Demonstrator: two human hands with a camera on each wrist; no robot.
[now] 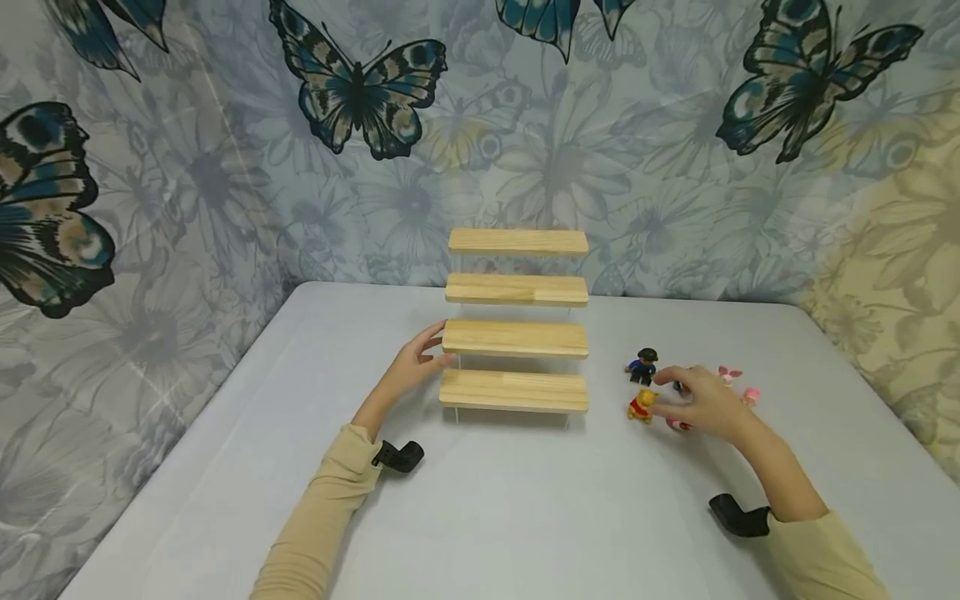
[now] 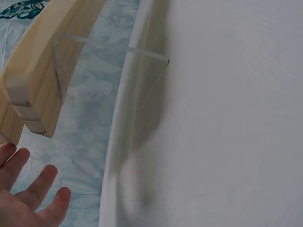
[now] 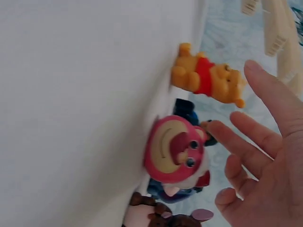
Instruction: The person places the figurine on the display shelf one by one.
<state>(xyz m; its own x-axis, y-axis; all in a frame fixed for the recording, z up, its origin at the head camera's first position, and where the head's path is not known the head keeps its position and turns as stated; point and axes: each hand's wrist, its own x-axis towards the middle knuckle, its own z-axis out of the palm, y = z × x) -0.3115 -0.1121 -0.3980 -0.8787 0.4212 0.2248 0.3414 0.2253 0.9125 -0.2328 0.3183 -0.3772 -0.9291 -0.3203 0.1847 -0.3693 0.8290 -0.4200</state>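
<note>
A wooden stand with stepped shelves (image 1: 516, 337) stands mid-table. My left hand (image 1: 414, 364) holds the left end of its second board from the bottom, thumb at the near corner and forefinger at the far one. In the left wrist view its other fingers (image 2: 40, 187) spread loosely below the boards. My right hand (image 1: 701, 402) reaches over small toy figures, thumb and fingers apart with nothing between them. Nearest are a yellow bear figure in a red shirt (image 3: 203, 75), by the thumb tip, and a pink bear figure (image 3: 161, 149) below the fingertips.
A figure in dark cap and blue clothes (image 1: 642, 367) stands behind the yellow bear. Pink-eared (image 1: 727, 375) and pink-topped (image 1: 751, 396) figures stand right of my right hand. A brown-and-pink figure (image 3: 142, 213) shows in the right wrist view. Butterfly-patterned cloth (image 1: 360, 200) backs the white table (image 1: 525, 517).
</note>
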